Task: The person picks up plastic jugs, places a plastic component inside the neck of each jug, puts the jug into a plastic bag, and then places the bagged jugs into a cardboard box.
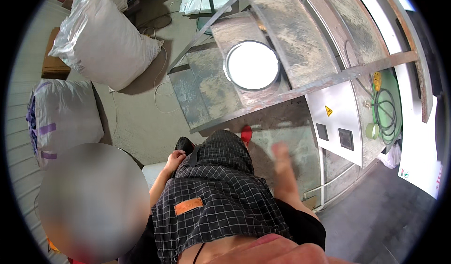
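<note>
The head view shows, at far left, a cardboard box partly behind a tall white sack, with a fat pale sack marked by purple strips just below. Thin cord curls over the floor to their right.

The left hand is at the left edge of a black checked apron, its fingers bent; I cannot tell whether they pinch the cloth or the dark thing just beyond. The apron drapes over the person's front at lower middle, with an orange patch on it.

Above the apron stand worn metal steps, and a round white thing with a dark rim rests on one. A red shoe shows past the apron's upper edge.

The right hand is held out to the right of the apron, apart from it. It is blurred, so I cannot tell whether its fingers are spread or pressed together.

Farther right are a white panel with two black squares, a roll of tape and a coiled cable.
</note>
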`<state>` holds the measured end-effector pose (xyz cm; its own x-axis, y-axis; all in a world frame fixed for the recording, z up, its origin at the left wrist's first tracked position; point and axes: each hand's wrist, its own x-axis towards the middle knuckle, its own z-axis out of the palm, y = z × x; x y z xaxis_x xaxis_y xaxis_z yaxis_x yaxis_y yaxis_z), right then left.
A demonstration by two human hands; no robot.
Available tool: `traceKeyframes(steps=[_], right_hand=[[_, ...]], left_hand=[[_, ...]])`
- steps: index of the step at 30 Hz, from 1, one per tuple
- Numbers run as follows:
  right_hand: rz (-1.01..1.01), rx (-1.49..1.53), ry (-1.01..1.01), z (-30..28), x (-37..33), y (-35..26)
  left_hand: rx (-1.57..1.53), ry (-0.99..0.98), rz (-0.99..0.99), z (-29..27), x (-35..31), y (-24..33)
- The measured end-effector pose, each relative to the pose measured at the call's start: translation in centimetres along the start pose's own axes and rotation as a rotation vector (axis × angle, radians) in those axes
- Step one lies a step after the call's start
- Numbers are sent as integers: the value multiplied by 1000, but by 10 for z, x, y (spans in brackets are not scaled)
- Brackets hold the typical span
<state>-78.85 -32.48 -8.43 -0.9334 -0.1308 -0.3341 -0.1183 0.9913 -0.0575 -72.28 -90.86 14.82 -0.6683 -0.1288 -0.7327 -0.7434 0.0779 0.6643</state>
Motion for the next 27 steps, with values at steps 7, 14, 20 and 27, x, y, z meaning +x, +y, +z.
traceKeyframes(steps=[7,14,20,27], right_hand=[[-688,532,170,-137,63,-357],[295,1151,-428,-150,92,-491],[439,821,-550,-142,121,-489],[341,744,-544,-111,218,-645]], left_hand=[[263,9,26,-139,6,-42],[-62,122,37,-317,-9,-100],[-270,248,384,-362,27,30],[-80,-48,300,-499,123,24]])
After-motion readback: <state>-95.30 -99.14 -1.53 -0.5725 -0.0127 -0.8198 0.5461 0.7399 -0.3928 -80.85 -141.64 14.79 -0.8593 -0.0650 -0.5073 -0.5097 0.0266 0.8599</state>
